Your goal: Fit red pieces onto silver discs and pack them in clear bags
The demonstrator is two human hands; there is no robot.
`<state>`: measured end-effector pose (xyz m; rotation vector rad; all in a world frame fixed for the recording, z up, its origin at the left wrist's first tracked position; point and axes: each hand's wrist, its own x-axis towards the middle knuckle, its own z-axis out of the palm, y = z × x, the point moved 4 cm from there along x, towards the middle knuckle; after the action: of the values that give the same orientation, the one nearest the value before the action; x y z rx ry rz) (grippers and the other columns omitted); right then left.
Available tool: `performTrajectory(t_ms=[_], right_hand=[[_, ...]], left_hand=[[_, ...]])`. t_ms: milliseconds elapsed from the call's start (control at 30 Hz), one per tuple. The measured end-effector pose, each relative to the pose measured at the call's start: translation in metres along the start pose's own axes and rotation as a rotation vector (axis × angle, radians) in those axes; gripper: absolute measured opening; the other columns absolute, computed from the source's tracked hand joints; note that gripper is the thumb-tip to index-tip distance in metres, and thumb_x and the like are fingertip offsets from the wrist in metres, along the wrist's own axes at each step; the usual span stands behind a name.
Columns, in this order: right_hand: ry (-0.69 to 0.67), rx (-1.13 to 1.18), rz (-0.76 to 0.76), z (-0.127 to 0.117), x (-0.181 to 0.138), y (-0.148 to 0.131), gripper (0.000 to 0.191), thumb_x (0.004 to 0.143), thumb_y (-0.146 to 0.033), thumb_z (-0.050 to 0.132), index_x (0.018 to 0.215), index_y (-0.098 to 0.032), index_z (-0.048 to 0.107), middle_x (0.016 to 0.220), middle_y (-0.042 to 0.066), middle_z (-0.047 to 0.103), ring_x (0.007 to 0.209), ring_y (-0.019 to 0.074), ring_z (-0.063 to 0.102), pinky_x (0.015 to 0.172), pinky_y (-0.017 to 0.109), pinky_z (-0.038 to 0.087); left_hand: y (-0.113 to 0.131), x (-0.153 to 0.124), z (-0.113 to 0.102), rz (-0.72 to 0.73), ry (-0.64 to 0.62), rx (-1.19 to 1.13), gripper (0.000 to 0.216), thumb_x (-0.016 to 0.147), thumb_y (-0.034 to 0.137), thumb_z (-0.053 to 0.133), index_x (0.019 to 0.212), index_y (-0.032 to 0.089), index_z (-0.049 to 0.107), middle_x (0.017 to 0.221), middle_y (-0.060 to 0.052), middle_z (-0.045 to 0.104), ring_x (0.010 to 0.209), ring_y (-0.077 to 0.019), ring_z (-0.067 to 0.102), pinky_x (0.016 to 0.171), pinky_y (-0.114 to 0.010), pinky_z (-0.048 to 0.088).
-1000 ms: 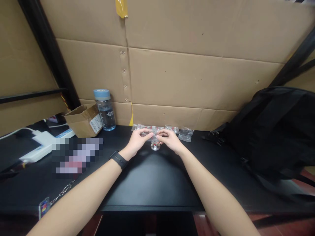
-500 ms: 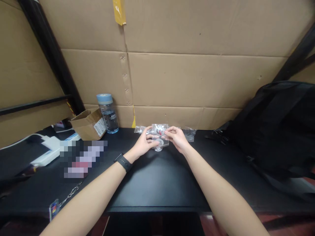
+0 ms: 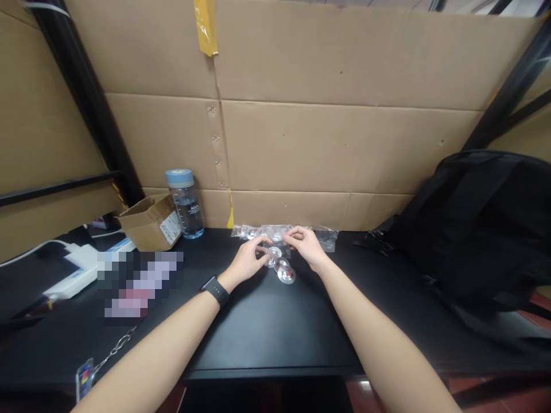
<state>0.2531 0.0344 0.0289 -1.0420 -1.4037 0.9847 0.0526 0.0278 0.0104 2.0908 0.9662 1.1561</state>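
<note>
My right hand (image 3: 306,245) pinches the edge of a clear plastic bag (image 3: 278,232) near the back of the black table. A round shiny piece shows inside the bag. My left hand (image 3: 246,258) is curved, thumb and forefinger apart, beside a clear round disc (image 3: 274,252) that looks like a suction cup. Closer to me on the tabletop, another clear disc with a red part (image 3: 286,275) overlaps a similar disc (image 3: 281,264). Behind my left hand, more round pieces in clear wrapping (image 3: 247,232) lie along the cardboard.
A cardboard wall (image 3: 301,155) closes off the back of the black table (image 3: 267,344). On the left stand a water bottle (image 3: 186,206), a small carton (image 3: 150,223) and a white power strip (image 3: 73,278). A black backpack (image 3: 482,229) rests on the right. Empty-looking plastic wrapping (image 3: 327,238) lies behind my right hand.
Discs that were at the bag now lie on the table in front of it, nearer to me. My left hand has moved slightly down and left. The camera view has tilted up slightly.
</note>
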Motion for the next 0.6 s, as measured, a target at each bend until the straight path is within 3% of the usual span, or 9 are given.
performTrajectory(t_ms=[100,233,400,600], right_hand=[[0.033,-0.005,-0.039,0.000,0.000,-0.002,0.031,0.075,-0.045,0.080,0.084,-0.021,0.062,0.080,0.003,0.073,0.078,0.0197,0.070,0.064,0.027,0.049],[-0.020,0.035,-0.083,0.004,-0.001,-0.002,0.039,0.070,-0.038,0.085,0.097,-0.023,0.060,0.089,0.003,0.075,0.081,0.0202,0.073,0.072,0.030,0.054],[-0.046,0.029,-0.081,0.001,-0.001,-0.002,0.047,0.067,-0.039,0.087,0.101,-0.023,0.059,0.072,0.000,0.073,0.071,0.0211,0.073,0.074,0.034,0.057],[-0.015,-0.037,-0.124,-0.003,0.001,-0.006,0.049,0.061,-0.040,0.091,0.096,-0.021,0.061,0.070,0.001,0.072,0.068,0.0226,0.073,0.067,0.032,0.057]], left_hand=[[0.005,0.000,-0.003,0.005,0.036,-0.013,0.029,0.087,0.022,0.065,0.116,0.024,0.065,0.121,-0.006,0.071,0.100,-0.0220,0.074,0.086,-0.033,0.059],[0.012,-0.001,-0.006,0.008,0.090,-0.069,0.028,0.089,0.024,0.062,0.117,0.022,0.065,0.119,-0.008,0.072,0.090,-0.0210,0.074,0.079,-0.032,0.059],[0.017,0.000,-0.010,0.007,0.078,-0.121,0.038,0.086,0.023,0.066,0.124,0.020,0.066,0.128,-0.010,0.069,0.080,-0.0171,0.073,0.077,-0.030,0.059],[0.018,0.002,-0.015,-0.082,0.081,-0.166,0.035,0.085,0.029,0.069,0.118,0.017,0.071,0.109,-0.010,0.076,0.072,-0.0172,0.071,0.070,-0.029,0.058]])
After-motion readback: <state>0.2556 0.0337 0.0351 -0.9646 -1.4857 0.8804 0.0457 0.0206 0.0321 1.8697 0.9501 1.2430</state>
